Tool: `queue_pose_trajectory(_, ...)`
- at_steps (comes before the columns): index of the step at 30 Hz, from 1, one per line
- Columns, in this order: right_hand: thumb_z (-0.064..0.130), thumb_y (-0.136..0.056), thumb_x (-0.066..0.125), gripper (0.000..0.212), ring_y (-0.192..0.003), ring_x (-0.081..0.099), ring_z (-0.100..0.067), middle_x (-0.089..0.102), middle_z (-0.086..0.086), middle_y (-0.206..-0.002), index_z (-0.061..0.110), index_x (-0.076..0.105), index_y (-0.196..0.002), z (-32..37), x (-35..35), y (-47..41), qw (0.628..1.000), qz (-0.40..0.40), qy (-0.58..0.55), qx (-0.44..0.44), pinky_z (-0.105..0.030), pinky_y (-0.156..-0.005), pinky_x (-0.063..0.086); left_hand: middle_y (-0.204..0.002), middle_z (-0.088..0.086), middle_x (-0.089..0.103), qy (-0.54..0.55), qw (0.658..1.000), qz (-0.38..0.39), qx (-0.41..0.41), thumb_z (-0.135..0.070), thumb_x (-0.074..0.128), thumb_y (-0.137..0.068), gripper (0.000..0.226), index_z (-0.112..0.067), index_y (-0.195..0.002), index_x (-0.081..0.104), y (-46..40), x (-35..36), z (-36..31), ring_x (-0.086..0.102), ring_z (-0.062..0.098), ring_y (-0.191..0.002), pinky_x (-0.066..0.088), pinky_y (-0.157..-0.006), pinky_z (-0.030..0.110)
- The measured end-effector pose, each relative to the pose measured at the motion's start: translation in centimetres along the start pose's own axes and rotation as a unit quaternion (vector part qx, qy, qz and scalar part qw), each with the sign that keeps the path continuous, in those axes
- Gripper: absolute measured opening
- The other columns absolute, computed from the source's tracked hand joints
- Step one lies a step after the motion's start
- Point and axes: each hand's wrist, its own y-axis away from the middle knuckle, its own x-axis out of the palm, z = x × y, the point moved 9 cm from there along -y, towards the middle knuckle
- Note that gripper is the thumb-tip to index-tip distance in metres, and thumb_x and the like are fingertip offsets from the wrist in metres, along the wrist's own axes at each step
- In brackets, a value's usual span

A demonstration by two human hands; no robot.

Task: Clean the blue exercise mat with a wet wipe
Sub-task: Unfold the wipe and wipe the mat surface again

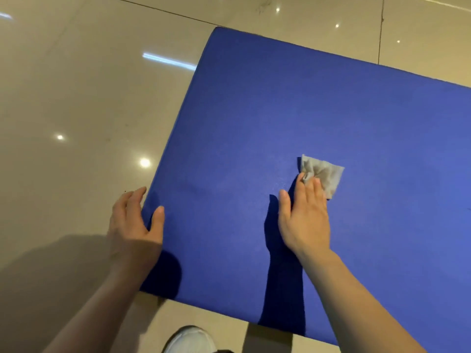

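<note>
The blue exercise mat (293, 118) lies flat on the floor and fills the middle and right of the view. A crumpled grey-white wet wipe (325, 174) lies on the mat right of centre. My right hand (304, 215) lies flat on the mat, its straight fingers pressing down on the near part of the wipe. My left hand (135, 225) rests at the mat's left edge, thumb on the blue surface and fingers over the edge toward the floor.
Glossy beige floor tiles (76, 98) surround the mat, with light reflections and dark grout lines at the top. A white shoe (190, 340) shows at the bottom edge, just below the mat's near edge.
</note>
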Motion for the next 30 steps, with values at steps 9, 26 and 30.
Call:
queue_pose_trajectory(9, 0.048, -0.104, 0.02, 0.062, -0.151, -0.003, -0.012, 0.005, 0.0, -0.164, 0.017, 0.008, -0.157, 8.5, 4.0, 4.2, 0.978, 0.063, 0.036, -0.197, -0.027, -0.119, -0.009, -0.143, 0.013, 0.047, 0.005, 0.997, 0.077, 0.004, -0.032, 0.051, -0.089, 0.064, -0.01, -0.147, 0.037, 4.4, 0.1, 3.3, 0.045, 0.031, -0.128, 0.032, -0.107, 0.038)
queue_pose_trajectory(26, 0.052, -0.097, 0.006, 0.067, -0.15, -0.004, -0.012, 0.006, 0.004, -0.164, 0.022, 0.008, -0.157, 11.6, 8.5, 13.9, 0.957, 0.116, 0.047, -0.261, -0.032, -0.114, -0.019, -0.146, 0.019, 0.043, -0.102, 0.989, 0.108, 0.011, -0.02, 0.071, -0.086, 0.078, -0.003, -0.149, 0.028, 9.8, -0.8, 7.3, 0.042, 0.036, -0.132, 0.033, -0.11, 0.047)
queue_pose_trajectory(30, 0.047, -0.104, 0.016, 0.059, -0.15, 0.001, -0.011, 0.011, 0.004, -0.164, 0.023, 0.012, -0.157, 2.3, 4.0, 11.0, 0.997, 0.016, 0.05, -0.049, -0.043, -0.117, -0.014, -0.148, 0.011, 0.04, -0.133, 0.98, 0.146, 0.015, -0.032, 0.068, -0.087, 0.076, -0.013, -0.148, 0.028, 9.4, -0.5, 8.0, 0.041, 0.032, -0.134, 0.038, -0.108, 0.052)
